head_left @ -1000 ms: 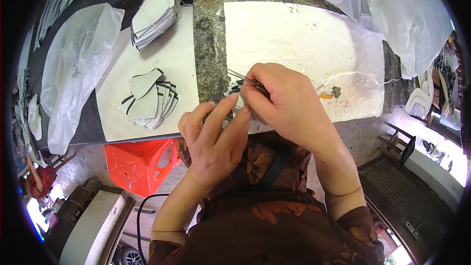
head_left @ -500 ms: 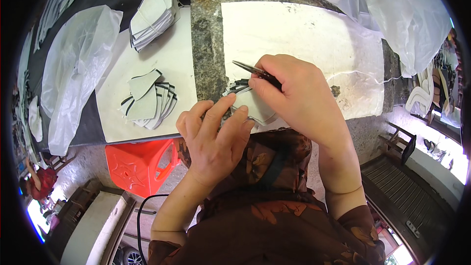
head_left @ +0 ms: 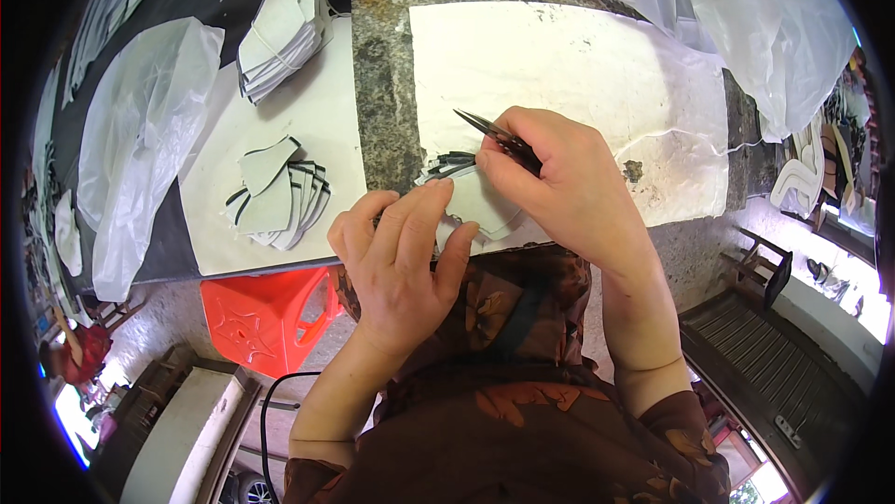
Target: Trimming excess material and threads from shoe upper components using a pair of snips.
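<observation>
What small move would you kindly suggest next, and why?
I'd perhaps lower the dark pointed tool toward the black edges of the pale pieces: the right hand holds its tip pointing away from them, and the left hand touches them.

A translucent plastic bag (head_left: 140, 131) lies at the left of the table (head_left: 210, 2); more clear plastic (head_left: 764, 47) covers its far right. Below stand a red plastic stool (head_left: 247, 317) and dark slatted furniture (head_left: 778, 355).

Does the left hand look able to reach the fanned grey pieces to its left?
Probably yes: only pale paper seems to lie between the left hand and the fanned grey pieces, and nothing else covers them.
</observation>
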`<state>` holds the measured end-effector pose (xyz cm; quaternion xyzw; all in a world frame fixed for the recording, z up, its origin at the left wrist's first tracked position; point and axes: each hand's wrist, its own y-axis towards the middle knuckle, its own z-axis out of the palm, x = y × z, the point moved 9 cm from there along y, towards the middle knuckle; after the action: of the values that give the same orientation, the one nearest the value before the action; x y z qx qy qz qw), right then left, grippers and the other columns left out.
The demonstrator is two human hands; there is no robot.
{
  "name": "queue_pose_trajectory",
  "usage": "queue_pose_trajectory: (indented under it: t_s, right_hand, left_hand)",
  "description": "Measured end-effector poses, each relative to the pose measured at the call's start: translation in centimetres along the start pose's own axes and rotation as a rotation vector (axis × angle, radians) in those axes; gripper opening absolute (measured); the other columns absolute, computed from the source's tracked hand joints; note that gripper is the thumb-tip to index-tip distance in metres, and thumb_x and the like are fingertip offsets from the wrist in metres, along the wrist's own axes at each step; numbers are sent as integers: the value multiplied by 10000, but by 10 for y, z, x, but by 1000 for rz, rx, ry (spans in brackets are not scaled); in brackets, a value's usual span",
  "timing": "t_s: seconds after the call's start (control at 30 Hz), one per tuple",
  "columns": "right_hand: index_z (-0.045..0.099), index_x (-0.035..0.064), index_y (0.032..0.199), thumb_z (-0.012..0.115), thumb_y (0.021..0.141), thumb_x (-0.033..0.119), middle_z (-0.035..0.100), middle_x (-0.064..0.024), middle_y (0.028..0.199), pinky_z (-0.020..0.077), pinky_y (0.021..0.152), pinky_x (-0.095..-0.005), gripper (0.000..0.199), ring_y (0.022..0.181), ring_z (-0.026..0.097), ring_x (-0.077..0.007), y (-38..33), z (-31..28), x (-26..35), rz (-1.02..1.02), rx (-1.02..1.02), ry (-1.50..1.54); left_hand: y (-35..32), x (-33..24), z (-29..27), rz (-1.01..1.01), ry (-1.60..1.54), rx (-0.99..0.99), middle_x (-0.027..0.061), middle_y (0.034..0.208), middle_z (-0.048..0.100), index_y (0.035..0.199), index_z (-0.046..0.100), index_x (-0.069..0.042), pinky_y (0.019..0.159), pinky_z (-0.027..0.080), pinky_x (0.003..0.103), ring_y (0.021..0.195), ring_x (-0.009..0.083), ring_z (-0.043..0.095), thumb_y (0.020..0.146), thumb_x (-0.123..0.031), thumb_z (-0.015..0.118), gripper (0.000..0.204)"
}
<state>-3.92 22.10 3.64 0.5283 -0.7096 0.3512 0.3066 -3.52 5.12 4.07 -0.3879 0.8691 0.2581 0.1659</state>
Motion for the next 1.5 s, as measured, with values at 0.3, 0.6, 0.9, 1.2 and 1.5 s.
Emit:
queue_pose_trajectory:
  t_s: [0.3,0.6,0.9,1.2,1.5]
  right_hand:
    - [688,-19,939,701,937,180,654,-67,735,465,617,-283,199,677,553,-100,-5,2,-1,61,6,141]
    - [679,-22,934,685,923,194,671,-116,742,489,623,-318,216,655,607,-175,-3,-3,-1,28,-40,1]
    - [673,-15,936,684,932,162,659,-115,763,481,628,-332,177,653,601,-199,-2,-10,-3,-11,4,-47]
    - [660,-21,966,679,937,131,641,-108,780,474,647,-322,156,689,590,-182,-1,-13,-13,5,42,22]
    - [685,-13,967,642,894,179,680,-160,818,512,688,-371,209,714,642,-268,2,-24,-26,107,125,171]
  left_hand:
    - [-1,1,0,12,-10,-27,7,1150,725,1174,719,-114,922,380,395,1024,262,589,876,-286,811,356]
    - [6,-5,-1,15,10,30,-25,1135,692,1248,727,-137,916,361,392,1013,229,569,881,-265,792,393]
    - [13,-9,-1,2,2,128,-25,1118,660,1239,731,-145,908,358,422,1029,236,556,874,-212,782,374]
    - [24,-17,-1,-24,29,249,8,1035,639,1239,738,-148,941,375,420,1040,257,555,886,-176,742,354]
    - [30,-22,1,-13,61,335,38,1002,596,1273,717,-141,935,371,435,1023,264,550,877,-127,719,396]
